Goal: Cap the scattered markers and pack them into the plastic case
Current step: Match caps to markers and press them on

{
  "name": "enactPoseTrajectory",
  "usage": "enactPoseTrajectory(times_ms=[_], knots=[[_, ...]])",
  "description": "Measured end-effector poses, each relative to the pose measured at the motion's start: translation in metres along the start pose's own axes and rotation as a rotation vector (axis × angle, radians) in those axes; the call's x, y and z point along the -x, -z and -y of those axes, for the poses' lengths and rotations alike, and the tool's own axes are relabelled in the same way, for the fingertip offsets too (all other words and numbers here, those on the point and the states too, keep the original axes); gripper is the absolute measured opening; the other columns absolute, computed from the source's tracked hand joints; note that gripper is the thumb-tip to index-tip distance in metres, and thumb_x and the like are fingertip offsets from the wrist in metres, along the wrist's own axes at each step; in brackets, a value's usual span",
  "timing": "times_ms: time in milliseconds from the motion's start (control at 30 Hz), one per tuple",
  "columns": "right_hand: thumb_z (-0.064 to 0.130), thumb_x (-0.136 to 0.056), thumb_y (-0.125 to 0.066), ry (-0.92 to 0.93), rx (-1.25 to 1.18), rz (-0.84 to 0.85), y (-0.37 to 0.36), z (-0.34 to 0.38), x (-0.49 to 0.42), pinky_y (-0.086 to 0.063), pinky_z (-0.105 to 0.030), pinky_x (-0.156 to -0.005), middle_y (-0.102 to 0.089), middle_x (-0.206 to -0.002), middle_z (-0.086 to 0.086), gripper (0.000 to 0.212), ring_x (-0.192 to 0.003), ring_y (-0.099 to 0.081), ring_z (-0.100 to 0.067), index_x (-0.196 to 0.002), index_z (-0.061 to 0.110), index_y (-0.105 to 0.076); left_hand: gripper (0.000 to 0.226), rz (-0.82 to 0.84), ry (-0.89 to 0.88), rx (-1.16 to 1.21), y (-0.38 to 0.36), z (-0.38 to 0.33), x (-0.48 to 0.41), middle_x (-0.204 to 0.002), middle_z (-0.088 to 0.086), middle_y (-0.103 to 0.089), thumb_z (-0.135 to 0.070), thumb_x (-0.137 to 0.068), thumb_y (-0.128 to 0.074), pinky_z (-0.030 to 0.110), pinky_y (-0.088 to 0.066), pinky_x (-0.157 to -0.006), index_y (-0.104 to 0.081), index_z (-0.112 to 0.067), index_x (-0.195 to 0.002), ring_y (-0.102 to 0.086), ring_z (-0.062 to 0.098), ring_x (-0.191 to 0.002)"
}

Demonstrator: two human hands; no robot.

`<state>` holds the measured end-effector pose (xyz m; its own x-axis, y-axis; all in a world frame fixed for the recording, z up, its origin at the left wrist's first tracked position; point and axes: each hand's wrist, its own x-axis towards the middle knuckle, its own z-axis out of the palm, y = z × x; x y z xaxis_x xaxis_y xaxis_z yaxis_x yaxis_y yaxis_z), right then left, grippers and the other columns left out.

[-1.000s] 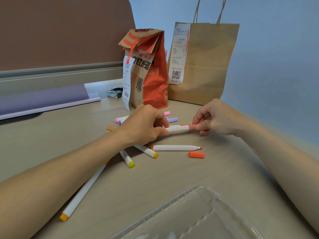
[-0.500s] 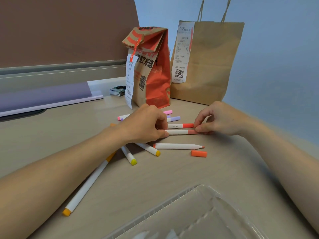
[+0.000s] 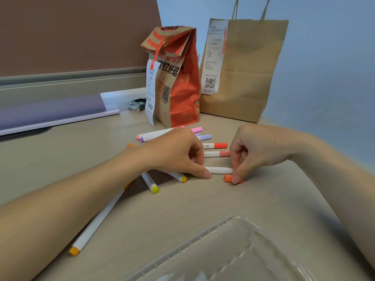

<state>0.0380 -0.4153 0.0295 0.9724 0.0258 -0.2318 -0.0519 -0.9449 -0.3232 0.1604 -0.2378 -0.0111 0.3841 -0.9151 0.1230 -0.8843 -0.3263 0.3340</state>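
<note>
Several white markers lie on the tan desk. My left hand (image 3: 178, 155) rests fingertips on the uncapped white marker (image 3: 220, 170) near the middle. My right hand (image 3: 249, 151) pinches the loose orange cap (image 3: 228, 178), which lies on the desk just in front of that marker. Behind them lie a capped salmon marker (image 3: 218, 154) and a capped red marker (image 3: 216, 146). Pink (image 3: 195, 130) and purple (image 3: 205, 137) markers lie farther back. Two yellow-tipped markers (image 3: 151, 183) and a long orange-tipped marker (image 3: 93, 226) lie under and beside my left forearm. The clear plastic case (image 3: 223, 250) sits open at the front.
A red-and-brown paper bag (image 3: 176, 82) and a brown handled paper bag (image 3: 247, 67) stand at the back of the desk. A small dark packet (image 3: 137, 104) lies left of them. A purple ledge (image 3: 50, 112) runs along the back left.
Both hands let go of the salmon marker, now capped and lying on the desk. They moved nearer: left hand to the uncapped marker, right hand onto the orange cap.
</note>
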Motion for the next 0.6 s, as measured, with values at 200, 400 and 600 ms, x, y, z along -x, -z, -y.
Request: enactPoseTrajectory(times_ms=[200, 400, 600], knots=[[0.040, -0.070, -0.085, 0.024, 0.089, 0.052, -0.002, 0.001, -0.003, -0.034, -0.012, -0.048, -0.052, -0.043, 0.021, 0.018, -0.051, -0.050, 0.002, -0.070, 0.026, -0.075, 0.023, 0.011, 0.034, -0.104, 0.010, 0.009, 0.000, -0.064, -0.014, -0.063, -0.045, -0.081, -0.075, 0.013, -0.037, -0.055, -0.074, -0.024, -0.075, -0.054, -0.001, -0.062], [0.033, -0.079, -0.080, 0.039, -0.086, -0.027, -0.001, -0.015, -0.003, -0.037, -0.018, -0.054, -0.060, -0.055, 0.008, 0.014, -0.051, -0.047, -0.004, -0.070, 0.023, -0.076, 0.022, 0.036, 0.073, -0.042, 0.017, 0.017, 0.001, -0.070, -0.009, -0.069, -0.041, -0.086, -0.071, 0.030, -0.052, -0.066, -0.076, -0.020, -0.082, -0.061, 0.007, -0.069], [0.010, -0.086, -0.073, 0.010, -0.496, -0.161, 0.001, -0.035, -0.008, -0.060, -0.034, -0.076, -0.076, -0.088, -0.014, 0.010, -0.074, -0.072, -0.021, -0.093, 0.004, -0.073, 0.020, 0.051, 0.103, 0.166, 0.024, 0.024, 0.002, -0.067, -0.002, -0.073, -0.033, -0.092, -0.066, 0.024, -0.050, -0.061, -0.071, -0.017, -0.082, -0.060, 0.008, -0.057]])
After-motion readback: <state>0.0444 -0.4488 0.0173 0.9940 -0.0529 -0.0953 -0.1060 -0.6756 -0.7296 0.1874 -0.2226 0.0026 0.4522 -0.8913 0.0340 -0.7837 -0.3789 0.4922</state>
